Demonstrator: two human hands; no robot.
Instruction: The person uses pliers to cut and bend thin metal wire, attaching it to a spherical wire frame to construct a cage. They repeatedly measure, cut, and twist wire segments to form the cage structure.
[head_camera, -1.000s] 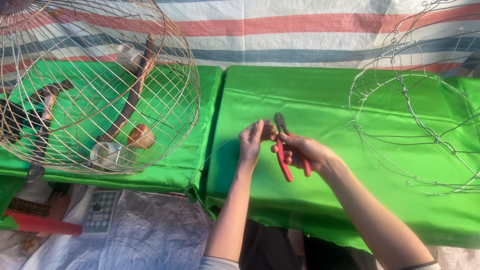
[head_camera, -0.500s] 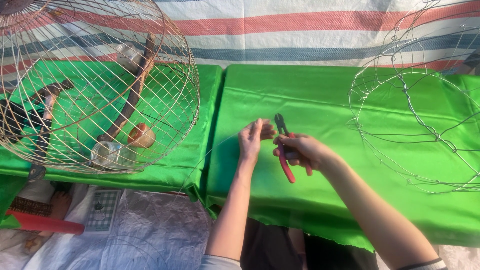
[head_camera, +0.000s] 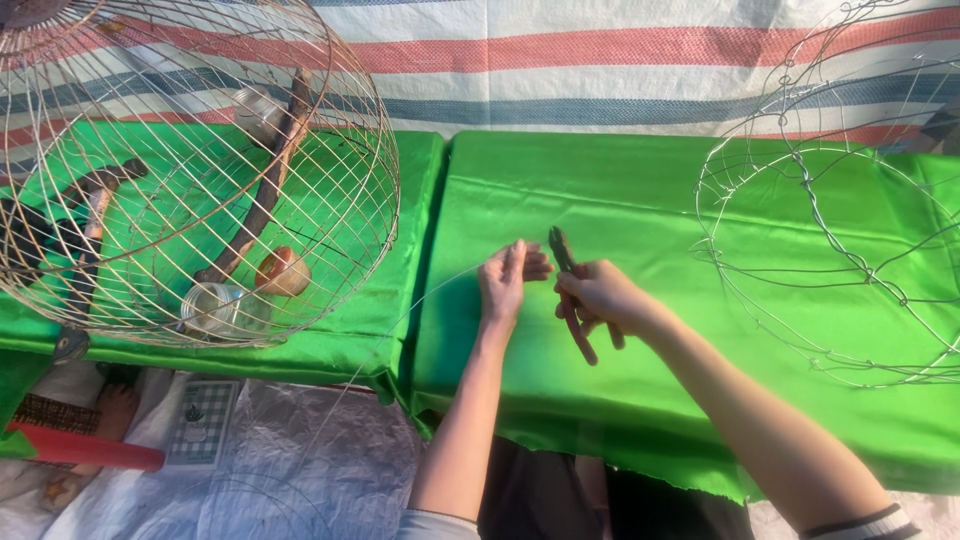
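Observation:
My right hand (head_camera: 598, 296) grips red-handled pliers (head_camera: 566, 285), jaws pointing up and away over the green cloth (head_camera: 620, 200). My left hand (head_camera: 508, 275) sits just left of the jaws, fingers pinched on a thin wire (head_camera: 420, 300) that runs down to the left off the table edge. Both hands hover over the middle of the right-hand table.
A finished round wire birdcage (head_camera: 200, 170) with a wooden perch and small cups stands on the left table. An unfinished bare wire frame (head_camera: 830, 240) lies at the right. Striped tarpaulin (head_camera: 600, 60) hangs behind. A red bar (head_camera: 90, 450) and a small card lie on the ground below.
The pliers have closed: the red handles, spread a second ago, are now squeezed together in my right hand. Both hands stay in the same spot.

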